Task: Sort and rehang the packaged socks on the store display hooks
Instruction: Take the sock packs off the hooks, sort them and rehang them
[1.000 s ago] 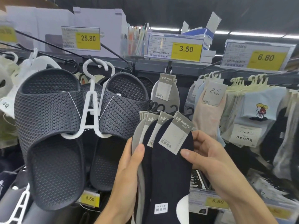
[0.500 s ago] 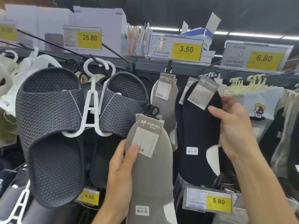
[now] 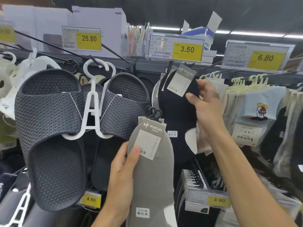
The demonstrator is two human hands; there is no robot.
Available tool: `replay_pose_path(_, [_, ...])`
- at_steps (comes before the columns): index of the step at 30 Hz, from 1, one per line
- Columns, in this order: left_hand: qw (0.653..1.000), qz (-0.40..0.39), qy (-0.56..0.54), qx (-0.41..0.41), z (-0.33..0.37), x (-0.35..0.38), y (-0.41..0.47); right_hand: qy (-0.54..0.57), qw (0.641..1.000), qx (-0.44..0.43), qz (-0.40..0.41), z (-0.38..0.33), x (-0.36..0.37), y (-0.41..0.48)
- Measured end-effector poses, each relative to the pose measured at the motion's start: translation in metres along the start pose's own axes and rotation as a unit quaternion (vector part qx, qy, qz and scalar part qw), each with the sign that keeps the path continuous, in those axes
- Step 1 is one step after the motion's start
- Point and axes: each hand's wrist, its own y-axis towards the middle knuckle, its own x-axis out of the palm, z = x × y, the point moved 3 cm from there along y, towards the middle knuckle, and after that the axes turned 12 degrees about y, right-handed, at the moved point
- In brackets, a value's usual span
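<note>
Head view: a second ago both grips held one fanned bundle low down. The right grip has since carried the black socks off and lifted them, so their label now sits above and left of that grip, just below the 3.50 tag. The grey socks have stayed with the left grip, below and to the left of the right one.

I judge the sort to be done for this bundle, with black split from grey, and the black packs are at the hook for rehanging. Their hanger is hidden behind the label, so I cannot tell whether it is on the hook yet. A pale sock already hangs there, its edge showing behind the black one.

The right grip pinches the black socks at their upper right edge. Its thumb lies on the front beside the label's lower corner, and the fingers go round behind. The left grip clamps the grey socks, thumb pressed on the label and fingers curled behind the pack. Their black hangers stand free above that grip, on no hook. The slippers hang to its left. The grey packs have yet to be hung.
</note>
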Motion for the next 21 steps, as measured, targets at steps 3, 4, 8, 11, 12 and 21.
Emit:
replay_pose_path(3, [1.0,-0.003,0.002,0.001,-0.001,0.0,0.001,-0.02,1.0,-0.007,-0.013,0.001,-0.002,-0.003])
replay_pose_path(4, [1.0,-0.004,0.002,0.002,-0.001,0.0,0.001,-0.023,1.0,-0.004,-0.02,0.003,-0.003,-0.004])
replay_pose_path(8, [1.0,-0.003,0.002,0.008,-0.003,0.001,0.002,-0.037,0.999,-0.004,-0.038,0.004,-0.001,-0.006])
replay_pose_path(11, [1.0,-0.005,0.002,0.008,-0.004,0.002,0.003,-0.059,0.997,-0.015,-0.044,0.001,0.003,-0.003])
replay_pose_path(12, [1.0,-0.006,0.002,0.008,-0.004,0.001,0.003,-0.066,0.996,-0.016,-0.05,0.001,0.005,-0.002])
replay_pose_path(21, [1.0,-0.009,-0.001,0.003,-0.005,-0.001,0.004,-0.208,0.973,-0.059,-0.085,0.014,0.014,0.005])
